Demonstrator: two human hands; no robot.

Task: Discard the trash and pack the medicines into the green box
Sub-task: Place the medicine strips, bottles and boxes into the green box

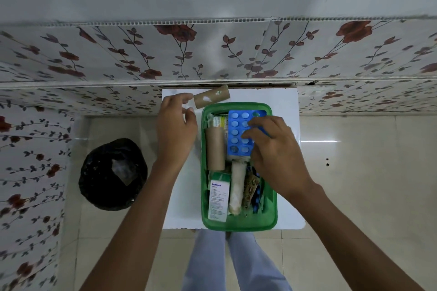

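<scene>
The green box (238,225) stands on a small white table (179,208). Inside lie a blue blister pack (237,136), a cardboard tube (214,149), a green-and-white medicine carton (218,196), a white gauze roll (237,186) and several dark blister strips (254,189). My right hand (276,153) rests on the blue blister pack, fingers pressing its right side. A second cardboard tube (211,97) lies on the table behind the box. My left hand (176,125) hovers just left of that tube, fingers spread, holding nothing.
A bin lined with a black bag (113,173) stands on the tiled floor left of the table, with crumpled trash inside. A floral-patterned wall (212,54) runs right behind the table. My legs (231,262) are below the table's front edge.
</scene>
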